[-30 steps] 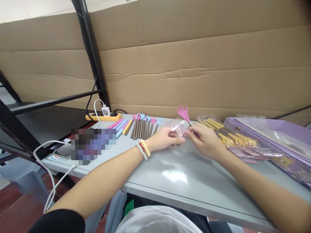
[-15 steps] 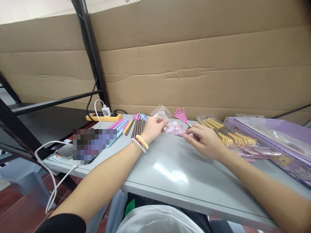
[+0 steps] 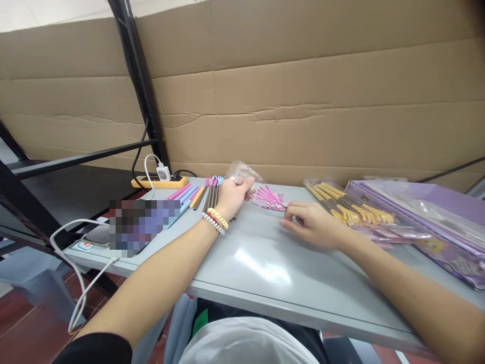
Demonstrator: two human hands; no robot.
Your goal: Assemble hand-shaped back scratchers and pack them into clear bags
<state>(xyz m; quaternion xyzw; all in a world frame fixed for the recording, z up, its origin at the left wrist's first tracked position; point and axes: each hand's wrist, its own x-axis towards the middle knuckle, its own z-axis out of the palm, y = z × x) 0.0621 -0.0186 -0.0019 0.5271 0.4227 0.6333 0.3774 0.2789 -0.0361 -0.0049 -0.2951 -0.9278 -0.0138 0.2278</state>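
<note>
My left hand (image 3: 235,196), with coiled bands at the wrist, is closed on a clear plastic bag (image 3: 242,171) at the back of the table. In my right hand (image 3: 308,222) the fingers pinch the thin metal stem of a back scratcher with a pink hand-shaped head (image 3: 266,194). That head points left, low over pink printed cards (image 3: 275,206). Beside my left hand lie several dark-handled back scratchers (image 3: 212,198), with pink and blue heads, partly hidden by that hand. Bagged yellow back scratchers (image 3: 352,205) rest to the right of the cards.
Coloured tubes (image 3: 184,193) lie at the left, near a blurred-out phone (image 3: 140,227) and a white cable (image 3: 81,298). An orange power strip (image 3: 178,182) sits behind them. A purple box (image 3: 428,202) stands at the right; cardboard (image 3: 284,101) lines the back of the grey table (image 3: 242,283).
The pink head has come down from upright to low over the cards, as my right hand tilted left. My left hand has shifted slightly left with the plastic bag.
</note>
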